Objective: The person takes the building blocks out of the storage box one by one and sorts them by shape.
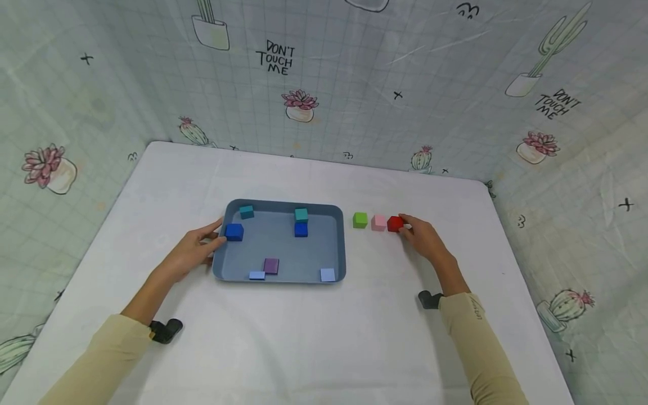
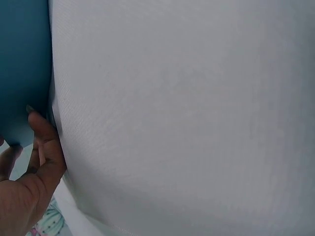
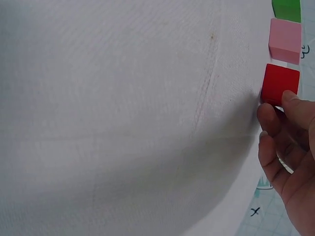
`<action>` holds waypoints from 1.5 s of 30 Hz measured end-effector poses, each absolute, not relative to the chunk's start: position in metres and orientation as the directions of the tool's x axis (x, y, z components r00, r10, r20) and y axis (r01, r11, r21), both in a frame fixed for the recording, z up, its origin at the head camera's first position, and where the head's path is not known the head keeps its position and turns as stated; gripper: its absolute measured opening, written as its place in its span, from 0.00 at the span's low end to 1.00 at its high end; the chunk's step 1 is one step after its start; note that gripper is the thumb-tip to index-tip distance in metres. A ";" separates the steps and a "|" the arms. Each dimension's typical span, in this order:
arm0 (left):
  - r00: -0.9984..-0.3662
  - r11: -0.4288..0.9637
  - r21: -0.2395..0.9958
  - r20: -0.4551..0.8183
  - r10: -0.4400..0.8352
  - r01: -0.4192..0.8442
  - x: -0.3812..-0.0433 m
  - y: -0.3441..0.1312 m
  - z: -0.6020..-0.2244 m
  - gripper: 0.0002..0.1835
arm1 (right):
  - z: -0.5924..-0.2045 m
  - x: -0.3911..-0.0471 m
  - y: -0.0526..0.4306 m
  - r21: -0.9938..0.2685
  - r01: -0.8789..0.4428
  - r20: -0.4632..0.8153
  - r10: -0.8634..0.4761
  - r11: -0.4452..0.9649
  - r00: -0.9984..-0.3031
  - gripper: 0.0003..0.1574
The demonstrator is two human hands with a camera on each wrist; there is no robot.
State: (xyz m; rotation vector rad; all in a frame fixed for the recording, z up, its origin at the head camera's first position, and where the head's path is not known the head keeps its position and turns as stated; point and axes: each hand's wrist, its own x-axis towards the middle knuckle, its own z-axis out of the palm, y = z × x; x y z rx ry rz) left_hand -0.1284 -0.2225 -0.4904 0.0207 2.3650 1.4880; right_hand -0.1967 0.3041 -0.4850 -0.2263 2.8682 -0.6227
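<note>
My left hand [image 1: 191, 252] grips the left wall of the blue-grey tray [image 1: 278, 205], thumb at the rim. In the left wrist view the fingers curl about the tray's edge [image 2: 24, 64]. The tray holds several blocks: dark blue block [image 1: 234, 232], teal block [image 1: 246, 212], purple block [image 1: 271, 266] and pale blue block [image 1: 327, 275] among them. Right of the tray, my right hand [image 1: 424, 239] pinches a red block [image 1: 395, 224] on the table. A pink block [image 1: 378, 223] and a green block [image 1: 360, 220] stand in a row to its left.
The table [image 1: 304, 343] has a white cover. Behind it and at both sides hangs a cloth [image 1: 354, 73] printed with cacti. A dark wrist camera [image 1: 167, 331] sits on the left arm, another camera [image 1: 430, 300] on the right.
</note>
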 end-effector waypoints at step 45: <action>-0.947 0.466 0.871 -0.265 0.181 -0.155 -0.128 -0.220 -0.489 0.34 | -0.453 -0.189 0.218 -0.422 -0.406 0.273 -0.314 0.810 -0.909 0.31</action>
